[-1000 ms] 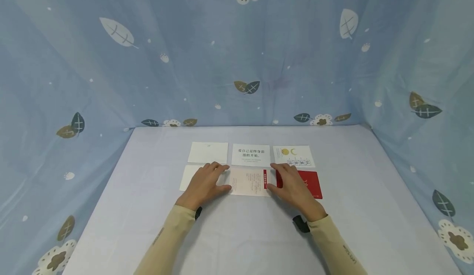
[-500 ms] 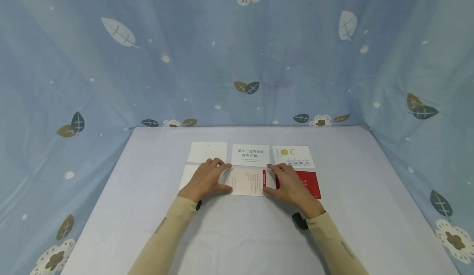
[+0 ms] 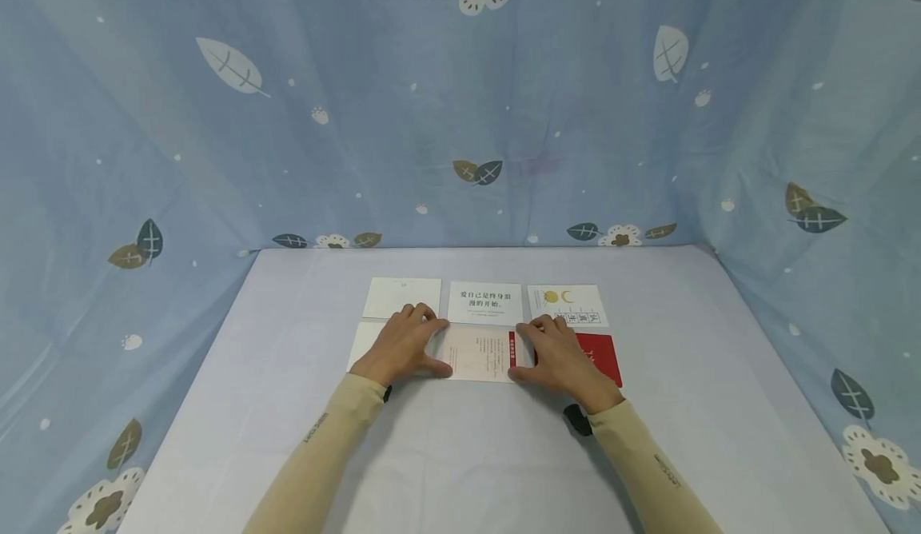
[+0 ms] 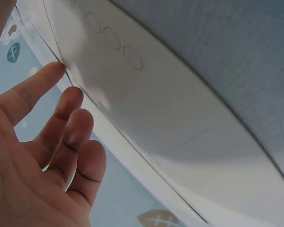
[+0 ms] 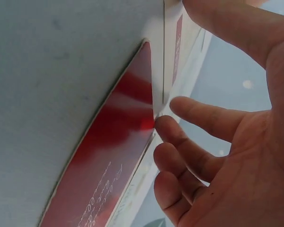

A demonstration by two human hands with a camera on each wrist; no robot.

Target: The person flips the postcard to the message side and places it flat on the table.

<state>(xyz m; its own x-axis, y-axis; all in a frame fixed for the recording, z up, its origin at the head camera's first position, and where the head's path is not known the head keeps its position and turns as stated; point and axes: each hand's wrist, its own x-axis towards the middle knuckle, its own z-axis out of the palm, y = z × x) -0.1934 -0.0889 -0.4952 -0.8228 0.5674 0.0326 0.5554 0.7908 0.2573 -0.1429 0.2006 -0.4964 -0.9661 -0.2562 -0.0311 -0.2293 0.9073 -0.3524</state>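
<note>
A pale pink card [image 3: 478, 354] with a red strip and small print lies flat in the middle of the near row. My left hand [image 3: 404, 346] is at its left end, thumb and index finger spread towards the near and far corners. At the other end, my right hand [image 3: 563, 358] is held the same way, its fingertips by the red strip. Under the left hand lies a white card [image 4: 132, 104] with a row of printed circles, partly covered. A red card [image 5: 113, 123] with white script is partly hidden below the right hand.
Behind, a far row holds a nearly plain cream card [image 3: 401, 296], a white card [image 3: 485, 288] with large dark characters, and a sun-and-moon card [image 3: 581, 298]. All rest on a white-covered table [image 3: 460, 462]. Blue patterned cloth [image 3: 345, 142] hangs at the back and sides.
Both hands have drawn slightly inward along the pink card, the right thumb now nearer the red strip. The cards keep their places; the head view has shifted a little.
</note>
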